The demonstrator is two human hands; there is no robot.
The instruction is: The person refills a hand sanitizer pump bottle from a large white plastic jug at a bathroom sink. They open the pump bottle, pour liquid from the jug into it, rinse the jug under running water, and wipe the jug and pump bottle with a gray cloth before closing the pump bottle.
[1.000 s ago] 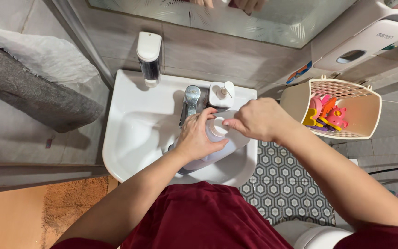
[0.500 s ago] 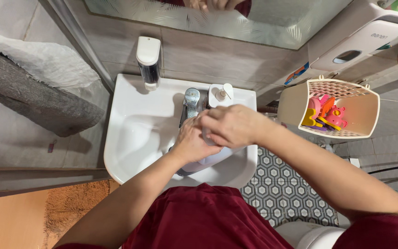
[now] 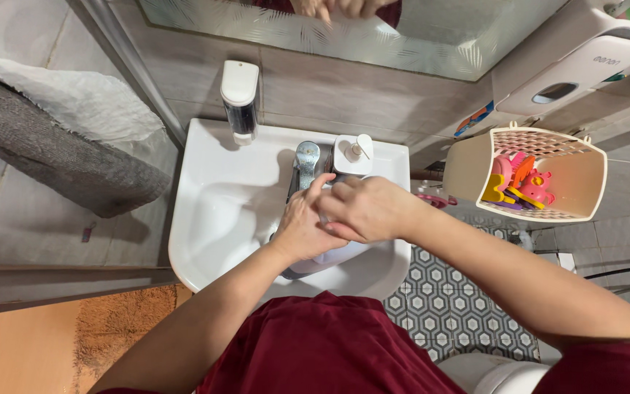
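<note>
Small tiled bathroom, white sink [image 3: 205,219]. Left hand [image 3: 304,226] wrapped tight round a pale jug [image 3: 333,255]; right hand [image 3: 366,208] is clamped over its top, by the tap [image 3: 305,159].

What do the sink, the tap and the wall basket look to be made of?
Sink: probably glazed ceramic, glossy white with soft reflections. Tap: polished metal, likely chromed, with mirror-like highlights. Basket: moulded plastic by its look, matte cream with a lattice back.

Both hands cover most of the pale bottle [image 3: 333,257] over the sink [image 3: 213,211]; its top is hidden under the right hand [image 3: 366,208]. The mirror [image 3: 432,33] is cut off by the top edge.
</note>
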